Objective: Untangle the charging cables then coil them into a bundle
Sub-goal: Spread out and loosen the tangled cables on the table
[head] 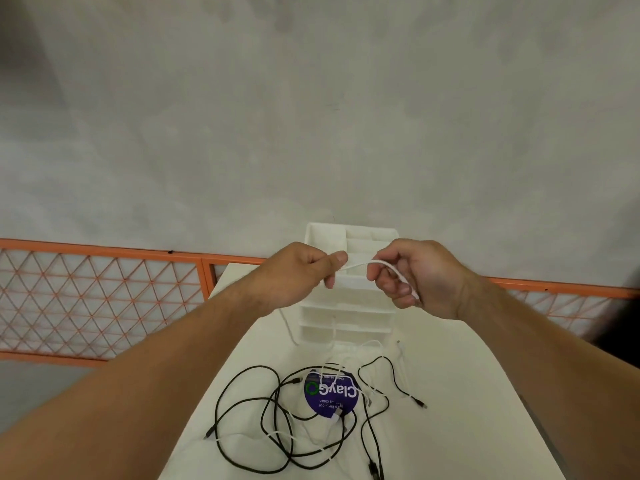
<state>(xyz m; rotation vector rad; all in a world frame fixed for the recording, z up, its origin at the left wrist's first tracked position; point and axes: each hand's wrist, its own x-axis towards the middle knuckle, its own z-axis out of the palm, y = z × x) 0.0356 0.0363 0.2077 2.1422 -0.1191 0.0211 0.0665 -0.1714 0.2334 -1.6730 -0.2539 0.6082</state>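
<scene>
My left hand and my right hand are raised above the white table, both pinching one white cable stretched between them. The cable's end runs down through my right palm; another length hangs from my left hand toward the table. Below, a tangle of black cables and thin white cables lies on the table.
A white compartmented organizer stands behind my hands. A round purple sticker lies under the cables. An orange mesh fence runs behind the table, before a grey floor. The table's edges fall away left and right.
</scene>
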